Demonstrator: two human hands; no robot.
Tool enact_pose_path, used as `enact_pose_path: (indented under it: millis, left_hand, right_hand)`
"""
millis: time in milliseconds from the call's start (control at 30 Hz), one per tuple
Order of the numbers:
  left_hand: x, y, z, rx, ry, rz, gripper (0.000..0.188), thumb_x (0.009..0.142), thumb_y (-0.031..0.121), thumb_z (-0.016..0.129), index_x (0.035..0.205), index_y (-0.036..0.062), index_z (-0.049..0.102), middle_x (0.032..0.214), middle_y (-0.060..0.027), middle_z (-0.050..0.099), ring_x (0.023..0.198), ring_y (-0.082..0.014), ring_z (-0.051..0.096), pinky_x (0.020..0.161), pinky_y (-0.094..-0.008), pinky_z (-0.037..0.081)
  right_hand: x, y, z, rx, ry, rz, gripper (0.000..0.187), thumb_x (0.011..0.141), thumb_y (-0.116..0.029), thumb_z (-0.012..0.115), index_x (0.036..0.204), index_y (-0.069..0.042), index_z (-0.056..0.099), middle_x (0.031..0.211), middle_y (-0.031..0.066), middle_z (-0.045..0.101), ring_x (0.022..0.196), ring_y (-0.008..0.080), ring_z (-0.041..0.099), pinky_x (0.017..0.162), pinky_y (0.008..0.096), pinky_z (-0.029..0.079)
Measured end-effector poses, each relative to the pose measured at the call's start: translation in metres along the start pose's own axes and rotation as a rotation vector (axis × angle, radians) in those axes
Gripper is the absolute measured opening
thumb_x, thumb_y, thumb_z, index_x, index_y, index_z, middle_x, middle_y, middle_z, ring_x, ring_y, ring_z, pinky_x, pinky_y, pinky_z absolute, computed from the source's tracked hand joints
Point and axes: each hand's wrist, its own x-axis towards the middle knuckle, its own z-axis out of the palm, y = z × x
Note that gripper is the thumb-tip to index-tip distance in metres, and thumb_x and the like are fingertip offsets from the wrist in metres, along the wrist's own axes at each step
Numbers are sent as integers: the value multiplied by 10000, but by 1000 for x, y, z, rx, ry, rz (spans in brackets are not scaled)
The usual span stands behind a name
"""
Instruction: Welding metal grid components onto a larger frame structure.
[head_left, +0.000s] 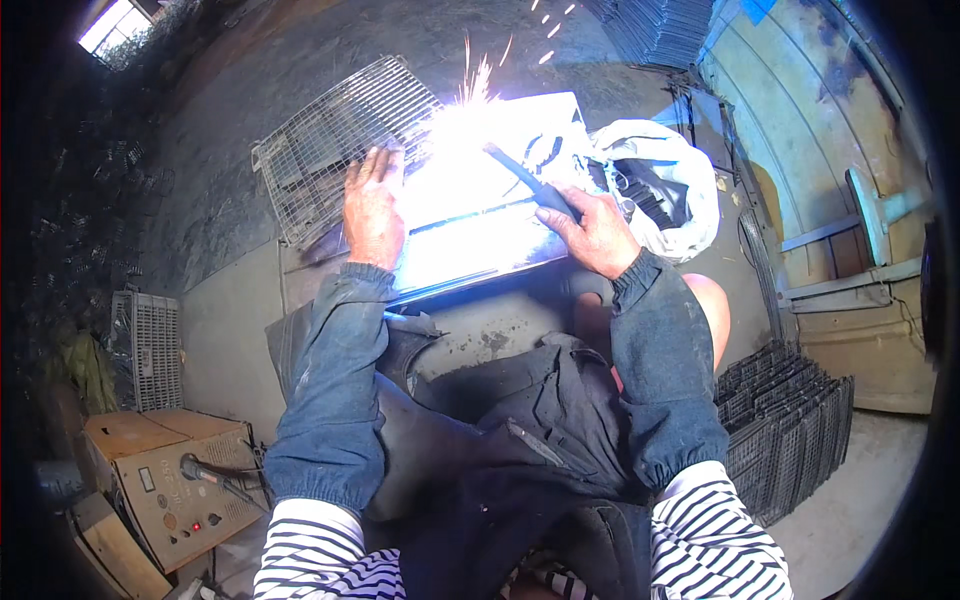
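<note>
My right hand [603, 235] is closed round the dark handle of a welding torch [530, 178]. Its tip points left and away from me, toward a glaring white arc with orange sparks flying up. My left hand [376, 212] lies flat with fingers stretched out, at the border of a wire mesh panel [325, 125] and the metal work surface [480, 240]. The glare washes out the spot being welded and much of that surface, so the joint is hidden. Denim sleeve covers reach both wrists.
Right of the work surface stands a white sack [700, 190] with dark metal pieces inside. A stack of dark mesh panels [785, 430] sits at lower right. At lower left is a welding machine [185, 490] with a cable, below a grey plastic crate [150, 350]. More stacked panels [650, 30] lie far off.
</note>
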Motion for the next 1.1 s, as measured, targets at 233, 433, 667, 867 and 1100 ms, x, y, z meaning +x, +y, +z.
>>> enact_pose_path:
  millis: [233, 433, 667, 867, 1100]
  left_hand:
    - [-1, -4, 3, -11, 24, 24, 449, 907, 153, 622, 1332, 10, 600, 1387, -184, 596, 1323, -322, 540, 1129, -489, 394]
    - [1, 4, -4, -24, -15, -30, 427, 925, 71, 546, 1348, 42, 597, 1375, -179, 605, 1330, -315, 536, 1143, -476, 380]
    - [3, 4, -4, -85, 4, -43, 428, 905, 40, 499, 1321, 22, 601, 1341, -171, 623, 1334, -321, 530, 1155, -501, 357]
    - [1, 4, -4, -92, 0, -47, 441, 892, 23, 497, 1320, 26, 603, 1343, -161, 624, 1334, -325, 529, 1153, -510, 360]
    - [1, 5, -5, -53, 13, -15, 436, 905, 20, 545, 1338, 31, 597, 1324, -194, 628, 1305, -332, 552, 1126, -489, 401]
  right_hand:
    - [0, 2, 2, -18, 22, -27, 456, 943, -279, 704, 1235, 64, 628, 1009, 232, 729, 906, 305, 732, 820, 378, 545]
    - [1, 8, 9, -49, 98, -87, 455, 915, -276, 733, 1194, 72, 643, 942, 268, 699, 880, 395, 711, 764, 410, 546]
    - [-4, 2, -2, 11, 48, 11, 489, 922, -309, 709, 1224, 67, 632, 961, 278, 704, 904, 407, 716, 798, 426, 556]
    - [-3, -2, -1, -5, 37, 19, 499, 925, -290, 715, 1250, 77, 621, 1012, 257, 721, 913, 333, 739, 808, 379, 550]
    - [-3, -2, 2, -42, 18, 51, 493, 926, -292, 719, 1239, 77, 625, 961, 260, 718, 863, 328, 741, 762, 381, 553]
